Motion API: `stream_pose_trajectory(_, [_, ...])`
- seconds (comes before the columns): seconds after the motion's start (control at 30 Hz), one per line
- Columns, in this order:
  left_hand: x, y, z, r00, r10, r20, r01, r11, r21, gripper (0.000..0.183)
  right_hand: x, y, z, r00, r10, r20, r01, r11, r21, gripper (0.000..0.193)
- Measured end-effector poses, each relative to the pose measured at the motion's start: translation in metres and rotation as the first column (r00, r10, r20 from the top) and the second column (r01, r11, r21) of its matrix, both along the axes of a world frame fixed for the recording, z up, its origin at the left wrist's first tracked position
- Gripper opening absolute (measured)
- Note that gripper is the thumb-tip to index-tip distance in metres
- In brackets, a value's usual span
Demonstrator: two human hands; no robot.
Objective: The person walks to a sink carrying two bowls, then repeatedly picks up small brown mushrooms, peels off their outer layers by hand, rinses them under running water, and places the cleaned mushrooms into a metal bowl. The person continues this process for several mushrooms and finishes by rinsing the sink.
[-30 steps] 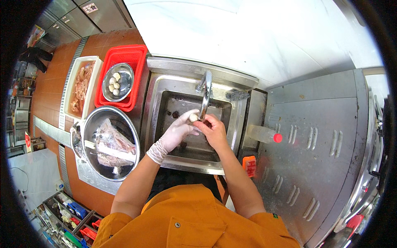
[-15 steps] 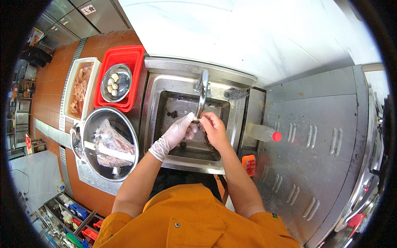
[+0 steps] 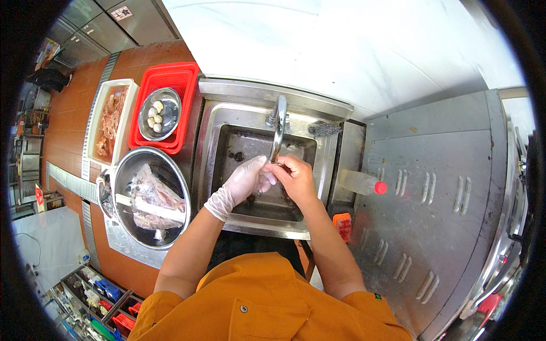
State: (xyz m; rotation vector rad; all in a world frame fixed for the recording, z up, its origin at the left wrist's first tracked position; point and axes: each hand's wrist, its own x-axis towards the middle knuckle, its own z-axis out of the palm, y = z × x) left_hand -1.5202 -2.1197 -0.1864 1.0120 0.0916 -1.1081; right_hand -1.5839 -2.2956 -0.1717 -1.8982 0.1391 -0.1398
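Note:
My left hand (image 3: 243,183), in a thin whitish glove, and my bare right hand (image 3: 297,179) meet over the steel sink basin (image 3: 242,142), right under the tip of the curved faucet (image 3: 277,126). The gloved fingers press into the curled fingers of my right hand. Whatever lies between them is hidden. Dark bits lie on the basin floor.
Left of the sink, a red basket (image 3: 183,77) holds a steel bowl (image 3: 161,113) of small pale balls. Beside it are a white tray of raw meat (image 3: 111,119) and a large steel bowl (image 3: 126,170) with a plastic bag. A red-capped clear bottle (image 3: 361,183) lies on the steel counter (image 3: 449,170).
A small pale round thing showed between my fingertips a second ago; now the hands have closed together slightly lower under the spout and it is out of sight.

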Motion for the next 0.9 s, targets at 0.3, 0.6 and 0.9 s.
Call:
stream_pose_trajectory(0.3, [0.011,0.008,-0.021,0.907,0.113,-0.406,-0.22,0.948,-0.228,0.032,-0.011,-0.008,-0.042,0.924,-0.221,-0.312,0.305,0.918,0.253,0.027])
stream_pose_trajectory(0.6, [0.023,-0.006,-0.019,0.91,0.162,-0.382,-0.276,0.924,-0.266,0.038,-0.019,-0.008,-0.048,0.928,-0.227,-0.296,0.118,0.932,-0.344,0.024])
stream_pose_trajectory(0.9, [0.019,-0.01,-0.018,0.972,0.216,-0.096,-0.234,0.939,-0.252,0.035,-0.003,0.015,-0.027,0.976,-0.218,-0.027,0.218,0.976,0.018,0.021])
